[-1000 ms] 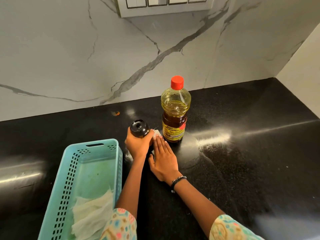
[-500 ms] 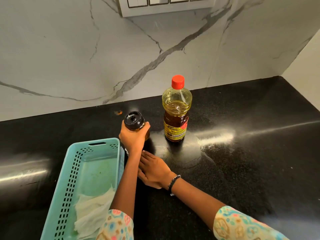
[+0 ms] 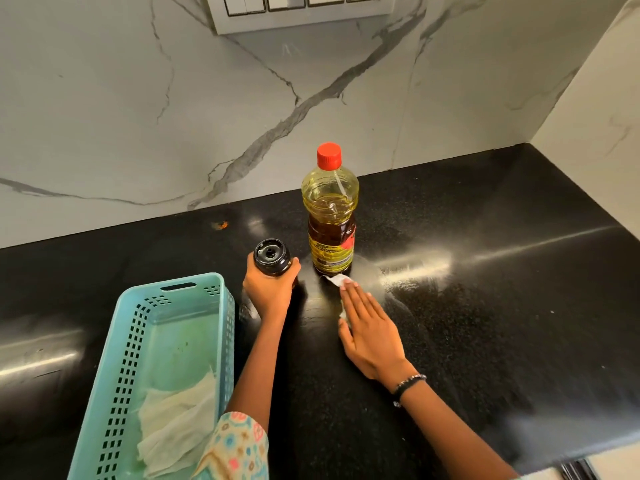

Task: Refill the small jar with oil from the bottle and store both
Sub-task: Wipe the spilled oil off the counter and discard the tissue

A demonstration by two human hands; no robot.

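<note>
A: Where is the jar?
B: The left hand (image 3: 268, 289) grips the jar (image 3: 272, 257) from below its black lid, fingers curled round the body, just left of the bottle (image 3: 330, 216). Whether the jar rests on the table (image 3: 485, 306) or is lifted slightly off it is hard to tell.

A: And the bottle?
B: It stands upright on the table near the marble wall (image 3: 138, 116), red cap (image 3: 329, 156) on, roughly half full of oil.

A: The other hand?
B: The right hand (image 3: 370, 327) lies flat with fingers straight, pressing a white tissue (image 3: 337, 280) onto the table. The tissue's corner sticks out past the fingertips, right at the bottle's base.

A: Anything else?
B: 1 turquoise basket (image 3: 121, 358) sits at the left, well apart from the bottle, with crumpled tissues (image 3: 176, 427) in its near end. A switch plate (image 3: 301, 8) hangs on the wall above.
</note>
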